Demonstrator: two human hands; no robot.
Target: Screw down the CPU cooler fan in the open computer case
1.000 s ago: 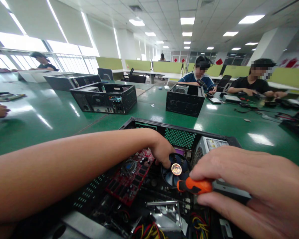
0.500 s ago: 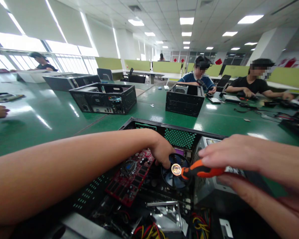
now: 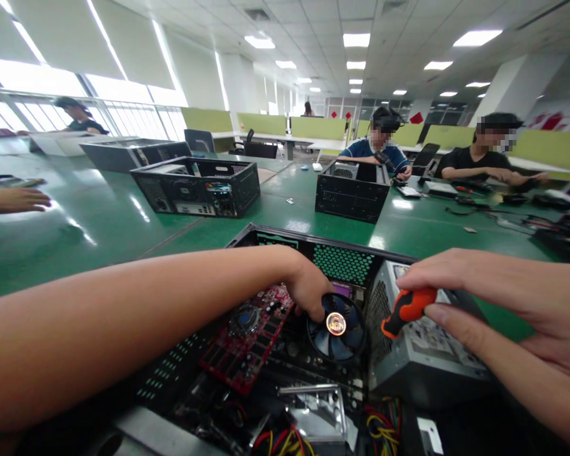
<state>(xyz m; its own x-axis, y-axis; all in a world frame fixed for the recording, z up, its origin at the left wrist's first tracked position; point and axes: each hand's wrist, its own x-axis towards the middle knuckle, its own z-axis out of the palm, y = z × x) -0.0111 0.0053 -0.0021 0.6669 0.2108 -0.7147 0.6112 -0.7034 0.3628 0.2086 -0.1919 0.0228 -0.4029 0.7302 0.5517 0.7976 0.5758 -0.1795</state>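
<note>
An opened black computer case (image 3: 275, 235) lies in front of me. Inside it, my left hand (image 3: 311, 292) is closed at the left rim of a round black cooling fan (image 3: 339, 345), its fingertips partly hidden. My right hand (image 3: 460, 291) grips a screwdriver (image 3: 414, 309) by its orange and black handle, above the silver power supply (image 3: 394, 361); the shaft cannot be made out. To the left of the fan, below my left wrist, is a red graphics card (image 3: 247, 345).
Coloured cables (image 3: 382, 427) and a shiny metal bracket (image 3: 318, 411) fill the near part of the case. Across the green table (image 3: 285, 215) stand other black cases (image 3: 197, 187) (image 3: 351, 190). Several people sit around it, and another person's hand (image 3: 16, 201) reaches in at left.
My right hand has drawn the screwdriver right, away from the fan's hub, and turned its handle. My left hand has stayed at the fan. The other person's hand at left reaches further in.
</note>
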